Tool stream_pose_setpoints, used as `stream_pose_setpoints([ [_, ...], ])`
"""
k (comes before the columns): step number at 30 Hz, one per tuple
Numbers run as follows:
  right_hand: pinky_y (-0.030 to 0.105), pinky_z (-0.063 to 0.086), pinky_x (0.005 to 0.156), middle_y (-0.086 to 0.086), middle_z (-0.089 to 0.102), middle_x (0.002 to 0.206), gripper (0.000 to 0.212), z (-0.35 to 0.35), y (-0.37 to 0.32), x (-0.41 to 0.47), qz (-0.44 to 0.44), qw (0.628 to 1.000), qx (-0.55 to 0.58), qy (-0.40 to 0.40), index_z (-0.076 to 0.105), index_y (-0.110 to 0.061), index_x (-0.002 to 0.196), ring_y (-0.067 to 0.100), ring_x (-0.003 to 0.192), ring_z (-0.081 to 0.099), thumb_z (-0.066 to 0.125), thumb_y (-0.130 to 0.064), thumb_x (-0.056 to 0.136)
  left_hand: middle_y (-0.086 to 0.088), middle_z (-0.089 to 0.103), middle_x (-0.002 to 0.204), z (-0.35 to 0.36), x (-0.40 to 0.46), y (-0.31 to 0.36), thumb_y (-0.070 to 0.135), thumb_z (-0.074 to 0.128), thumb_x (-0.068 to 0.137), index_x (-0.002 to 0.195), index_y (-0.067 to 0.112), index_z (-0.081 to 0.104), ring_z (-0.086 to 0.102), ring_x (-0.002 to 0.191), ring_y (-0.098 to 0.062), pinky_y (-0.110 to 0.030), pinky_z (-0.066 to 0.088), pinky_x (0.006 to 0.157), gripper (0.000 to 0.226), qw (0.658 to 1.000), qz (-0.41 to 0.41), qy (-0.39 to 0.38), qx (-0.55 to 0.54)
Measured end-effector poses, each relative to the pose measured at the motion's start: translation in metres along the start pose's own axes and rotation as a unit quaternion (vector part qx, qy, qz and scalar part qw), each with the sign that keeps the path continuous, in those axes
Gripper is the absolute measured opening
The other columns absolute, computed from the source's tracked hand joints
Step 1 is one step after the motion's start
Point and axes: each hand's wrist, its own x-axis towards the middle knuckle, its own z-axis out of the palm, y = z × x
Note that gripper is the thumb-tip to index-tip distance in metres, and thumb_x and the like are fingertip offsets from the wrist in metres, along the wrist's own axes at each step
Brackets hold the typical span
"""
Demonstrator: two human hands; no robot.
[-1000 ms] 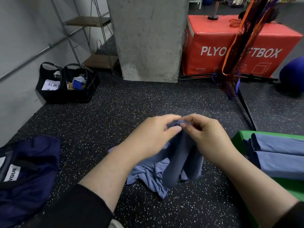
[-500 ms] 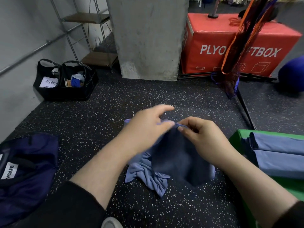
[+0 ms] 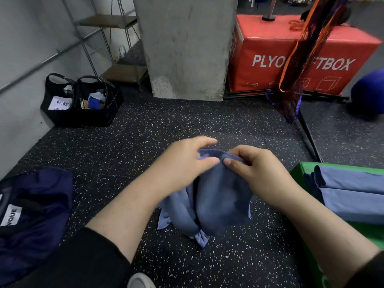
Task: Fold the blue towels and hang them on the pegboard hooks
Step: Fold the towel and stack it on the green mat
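Right now both hands meet over the speckled floor [image 3: 145,142], pinching the top edge of a blue towel [image 3: 220,200]: left hand [image 3: 187,163] on its left, right hand [image 3: 255,169] on its right. It hangs bunched beneath them, its lower end on the floor.

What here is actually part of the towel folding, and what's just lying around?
Part of the job: the blue towel pinched by the left hand and right hand; folded towels on the green box.

Lying about: red plyo box, black bags, navy bag, metal shelf.
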Motion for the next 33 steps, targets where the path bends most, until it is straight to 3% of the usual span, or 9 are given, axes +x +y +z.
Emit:
stream_pose_setpoints([
  [2, 0.031, 0.047, 0.065, -0.004, 0.069, 0.074, 0.01, 0.002, -0.005, -0.001, 0.002, 1.0, 0.005, -0.014, 0.072, -0.026, 0.086, 0.002, 0.065, 0.052, 0.068, -0.025, 0.095, 0.019, 0.054, 0.053, 0.01, -0.003, 0.007, 0.035, 0.066, 0.095, 0.098, 0.036, 0.069, 0.05, 0.059, -0.003, -0.017, 0.034, 0.056, 0.004, 0.999, 0.015, -0.014, 0.041],
  [5, 0.026, 0.045, 0.059, -0.01, 0.068, 0.068, 0.013, 0.0, -0.006, -0.002, 0.034, 0.999, 0.008, -0.014, 0.072, -0.026, 0.081, 0.001, 0.062, 0.054, 0.07, -0.03, 0.093, 0.01, 0.055, 0.06, 0.012, 0.001, 0.001, 0.037, 0.061, 0.096, 0.078, 0.031, 0.061, 0.052, 0.066, -0.014, -0.032, 0.041, 0.062, 0.019, 0.998, -0.009, 0.024, 0.065],
  [11, 0.028, 0.032, 0.055, -0.008, 0.049, 0.057, 0.037, -0.006, 0.003, -0.002, 0.107, 0.99, 0.087, 0.038, 0.061, -0.01, 0.069, 0.008, 0.055, 0.04, 0.074, -0.038, 0.088, 0.016, 0.055, 0.052, 0.011, 0.004, -0.008, 0.032, 0.068, 0.094, 0.087, 0.025, 0.074, 0.049, 0.052, -0.003, -0.022, 0.039, 0.056, 0.012, 0.988, -0.099, 0.087, -0.076],
  [15, 0.036, 0.035, 0.064, 0.007, 0.056, 0.066, 0.042, -0.003, 0.007, -0.004, 0.159, 0.966, 0.203, 0.033, 0.063, -0.001, 0.075, 0.018, 0.065, 0.047, 0.073, -0.039, 0.09, -0.007, 0.075, 0.095, 0.016, -0.001, -0.007, 0.019, 0.066, 0.097, 0.103, 0.031, 0.074, 0.069, 0.092, -0.022, -0.036, 0.052, 0.092, 0.015, 0.967, -0.127, 0.11, -0.193],
  [17, 0.043, 0.045, 0.071, 0.015, 0.063, 0.077, 0.03, 0.0, 0.007, -0.002, 0.182, 0.943, 0.279, 0.01, 0.07, -0.002, 0.081, 0.026, 0.074, 0.055, 0.068, -0.027, 0.096, -0.019, 0.071, 0.089, 0.021, -0.001, -0.006, 0.015, 0.064, 0.097, 0.102, 0.034, 0.071, 0.061, 0.079, -0.025, -0.033, 0.049, 0.083, 0.02, 0.958, -0.127, 0.122, -0.227],
  [21, 0.047, 0.055, 0.09, 0.015, 0.068, 0.087, 0.021, 0.001, 0.004, -0.001, 0.224, 0.913, 0.34, -0.028, 0.073, -0.007, 0.093, 0.027, 0.082, 0.063, 0.055, -0.012, 0.103, -0.013, 0.076, 0.092, 0.031, -0.001, 0.002, 0.008, 0.065, 0.097, 0.125, 0.021, 0.067, 0.064, 0.083, -0.007, -0.018, 0.052, 0.085, 0.031, 0.926, -0.141, 0.14, -0.321],
  [24, 0.042, 0.058, 0.085, 0.017, 0.072, 0.087, 0.022, 0.002, 0.003, -0.002, 0.226, 0.912, 0.342, -0.025, 0.073, -0.006, 0.089, 0.026, 0.08, 0.068, 0.056, -0.011, 0.102, -0.004, 0.078, 0.086, 0.038, -0.002, 0.008, 0.008, 0.07, 0.093, 0.107, 0.016, 0.074, 0.069, 0.084, -0.012, -0.026, 0.056, 0.083, 0.016, 0.913, -0.169, 0.141, -0.345],
  [28, 0.035, 0.06, 0.07, 0.027, 0.074, 0.097, 0.023, 0.004, 0.004, -0.002, 0.225, 0.92, 0.32, 0.005, 0.074, 0.004, 0.089, 0.027, 0.077, 0.071, 0.063, -0.012, 0.098, -0.002, 0.077, 0.076, 0.041, -0.004, 0.015, 0.015, 0.074, 0.091, 0.084, 0.015, 0.074, 0.068, 0.072, -0.019, -0.046, 0.058, 0.08, 0.007, 0.939, -0.153, 0.143, -0.272],
  [33, 0.031, 0.058, 0.067, 0.023, 0.075, 0.089, 0.025, 0.011, -0.004, -0.004, 0.222, 0.905, 0.363, -0.008, 0.074, 0.004, 0.094, 0.025, 0.074, 0.069, 0.055, -0.01, 0.102, -0.001, 0.075, 0.075, 0.044, -0.008, 0.028, 0.023, 0.075, 0.09, 0.081, 0.018, 0.074, 0.065, 0.066, -0.013, -0.035, 0.053, 0.068, 0.011, 0.96, -0.101, 0.148, -0.215],
])
